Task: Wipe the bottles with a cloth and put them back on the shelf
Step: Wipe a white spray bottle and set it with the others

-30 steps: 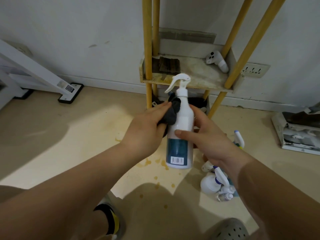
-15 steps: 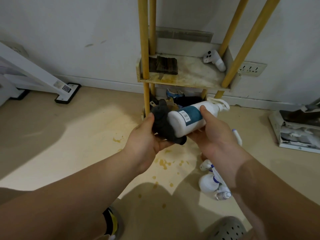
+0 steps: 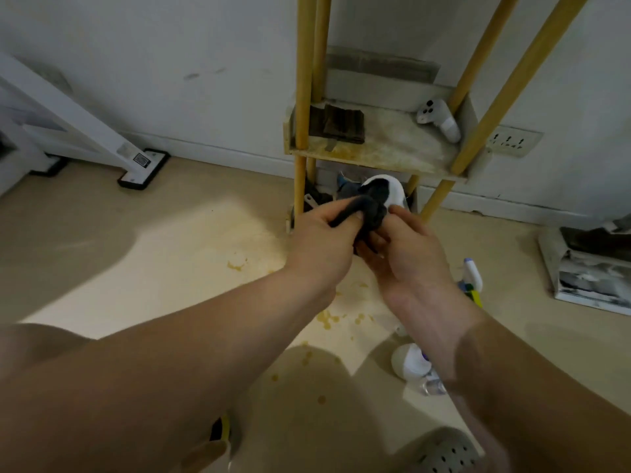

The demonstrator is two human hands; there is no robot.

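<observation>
- Head view: one white bottle (image 3: pixel 393 192), at frame centre just below the shelf (image 3: pixel 375 155) board, shows only its rounded end, covered by one dark cloth (image 3: pixel 370 210).
- The left hand (image 3: pixel 324 240) pinches the cloth. The right hand (image 3: pixel 409 257) curls round the bottle, hiding its body.
- Lower right: three floor bottles (image 3: pixel 409 365), partly behind the forearm.

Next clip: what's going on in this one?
A person is cleaning a bottle in front of a yellow-poled shelf. The left hand grips a dark cloth pressed against a white bottle, which the right hand holds tipped toward the shelf. Other spray bottles sit on the floor beside the right arm. The shelf board carries only a white controller and a dark pad, so no bottle is back yet.
</observation>
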